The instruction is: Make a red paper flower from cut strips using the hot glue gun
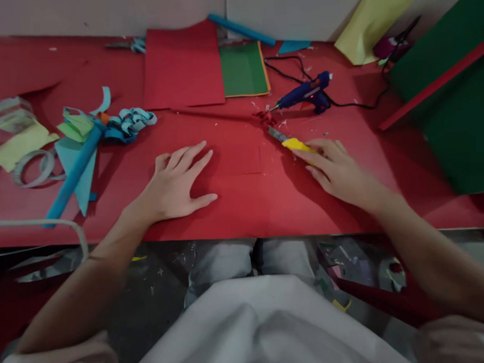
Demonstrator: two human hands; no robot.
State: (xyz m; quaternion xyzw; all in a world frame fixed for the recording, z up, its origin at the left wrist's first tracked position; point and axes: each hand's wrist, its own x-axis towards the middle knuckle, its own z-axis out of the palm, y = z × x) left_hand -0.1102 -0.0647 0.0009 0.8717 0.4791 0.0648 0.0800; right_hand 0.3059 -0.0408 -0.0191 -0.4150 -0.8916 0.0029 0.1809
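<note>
My right hand (337, 170) grips a yellow utility knife (298, 145), its blade pointing up and left toward some small red scraps. Fingers spread, my left hand (178, 181) rests at the left side of a small red paper rectangle (237, 159), which is hard to tell from the red tabletop. Just beyond the blade, a blue hot glue gun (302, 93) lies on its side with a small red light lit. A thin red strip (211, 113) lies behind my left hand.
Red sheets (184, 67) and green sheets (243, 70) lie at the back. On the left are a blue tube with curled paper (77, 171) and a tape roll (34, 168). A green board (453, 105) stands at right. The glue gun's black cord (372, 105) runs right.
</note>
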